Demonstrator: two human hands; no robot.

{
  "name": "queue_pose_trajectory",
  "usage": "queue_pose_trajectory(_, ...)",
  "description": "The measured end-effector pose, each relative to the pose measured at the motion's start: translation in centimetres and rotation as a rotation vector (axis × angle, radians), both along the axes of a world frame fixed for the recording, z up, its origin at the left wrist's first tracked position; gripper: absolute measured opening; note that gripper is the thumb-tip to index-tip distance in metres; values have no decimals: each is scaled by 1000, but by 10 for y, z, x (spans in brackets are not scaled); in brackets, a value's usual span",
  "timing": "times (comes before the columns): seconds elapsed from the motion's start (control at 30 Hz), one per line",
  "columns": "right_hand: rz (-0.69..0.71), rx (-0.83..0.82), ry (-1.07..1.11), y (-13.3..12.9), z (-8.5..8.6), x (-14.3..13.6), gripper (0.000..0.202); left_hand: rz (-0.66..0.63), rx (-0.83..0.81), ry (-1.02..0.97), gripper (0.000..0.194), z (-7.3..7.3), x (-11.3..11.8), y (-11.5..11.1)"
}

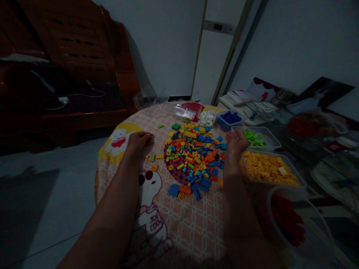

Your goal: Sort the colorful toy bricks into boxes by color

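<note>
A loose heap of small building bricks [196,149], in blue, orange, yellow, green and light blue, lies on a round table. My left hand [139,141] is to the left of the heap, low over the cloth. Its fingers point right, loosely bent, and nothing shows in them. My right hand [236,142] is at the heap's right edge, beside the tub of green bricks [254,138]; its fingers are stretched out and hold nothing that I can see. A blue brick [174,190] and an orange brick [185,190] lie nearer to me.
Along the right stand tubs of yellow bricks [269,168], red bricks [287,220] and blue bricks [230,118]. White bricks [207,118] and a clear plastic tray [185,111] are at the back. A wooden bench [81,48] stands at the left. A patterned cloth [196,224] covers the table.
</note>
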State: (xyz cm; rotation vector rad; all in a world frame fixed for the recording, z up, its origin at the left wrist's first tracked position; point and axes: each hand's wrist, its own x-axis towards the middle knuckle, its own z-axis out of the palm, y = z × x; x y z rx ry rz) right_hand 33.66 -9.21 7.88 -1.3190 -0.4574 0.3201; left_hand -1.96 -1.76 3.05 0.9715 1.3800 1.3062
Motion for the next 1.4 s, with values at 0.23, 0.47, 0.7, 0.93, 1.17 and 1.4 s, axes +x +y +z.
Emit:
queue_pose_trajectory(0.23,549,-187,-179,-10,3,-70,18,-6,12,18,4,-1,-1,-2)
queue_pose_trajectory(0.47,981,-342,-694,-23,-6,-119,16,-13,8,10,1,1,-1,-3)
queue_pose_trajectory(0.7,1111,-624,-1244,-36,-4,-144,28,-32,2,-9,5,0,-2,-3)
queue_pose_trajectory(0.93,1149,-713,-1370,-39,-3,-145,30,-7,0,-24,6,-3,0,0)
queue_pose_trajectory(1.17,1199,-658,-1237,-34,-6,-137,16,-9,11,-3,5,0,0,-2)
queue_pose_trajectory(1.4,1135,-544,-718,-25,-15,-129,21,-16,2,2,1,1,-1,-2)
